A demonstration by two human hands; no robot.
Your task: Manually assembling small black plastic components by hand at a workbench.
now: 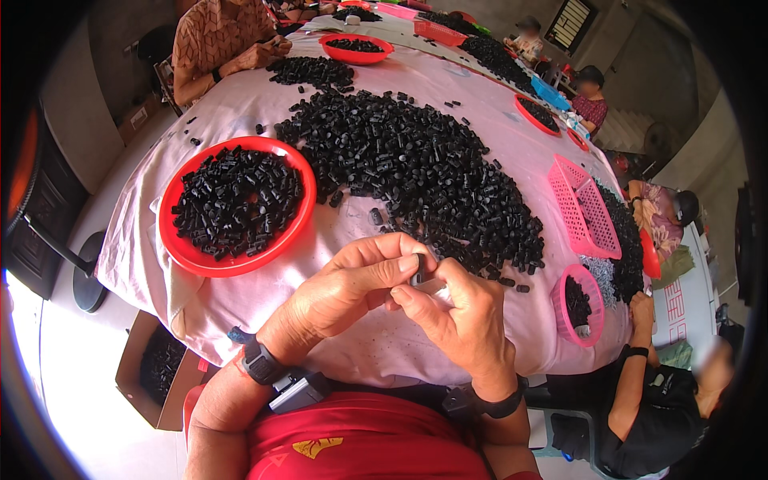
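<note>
A: Grey walls (712,164) and a pale floor (104,328) surround you, and other people sit around the same table.

B: Your table wears a pale pink cloth (344,232), creased on your left. One person in a patterned shirt (216,48) sits at its far left; another in a black top (660,416) is at your right.

A: Just beyond your hands spreads a broad heap of black pieces (416,172). To its left, your red basin (166,220) holds many more.

B: On your right stands a pink rectangular basket (588,204), with a smaller round pink basket (588,338) nearer you.

A: And your hands? They meet above the cloth, in front of the heap. Your left hand (344,292) pinches with thumb and fingers; your right hand (468,320) is curled close beside it, and I can't tell what it grips.

B: Smallest of all, one black piece (418,272) sits at your left fingertips, between the two hands.
</note>
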